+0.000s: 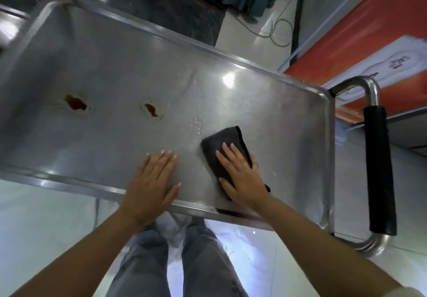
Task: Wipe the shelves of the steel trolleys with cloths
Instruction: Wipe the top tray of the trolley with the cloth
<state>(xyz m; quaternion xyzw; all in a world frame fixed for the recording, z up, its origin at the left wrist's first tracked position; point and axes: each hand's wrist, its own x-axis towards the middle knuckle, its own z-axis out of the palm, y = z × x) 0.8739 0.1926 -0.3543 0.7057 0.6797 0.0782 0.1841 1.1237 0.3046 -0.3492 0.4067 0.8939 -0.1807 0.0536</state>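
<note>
Nearest me, my left hand (153, 181) lies flat and released on the top shelf (111, 70) of the trolley, fingers straight, holding nothing, just steadying. Beside it at three o'clock, my right hand (240, 176) presses down on the cloth (227, 138) with straight fingers; I am pushing it, not clutching it. The cloth is a dark grey folded pad, lying flat on the steel near the front rim, toward the handle end.

I judge it soft, light and limp, probably damp, so it should slide easily on the wet metal. A flat palm over its middle looks the best hold, keeping the fold from bunching or opening.

Just past the cloth at twelve o'clock sit small beads of water. Farther off at ten o'clock is a brown stain (151, 110), and beyond it at nine o'clock a larger, darker stain (75, 103); both are untouched. They may be sauce or rust, I cannot tell.

At three o'clock the trolley's handle (379, 167) with its black grip stands past the shelf's rim.
</note>
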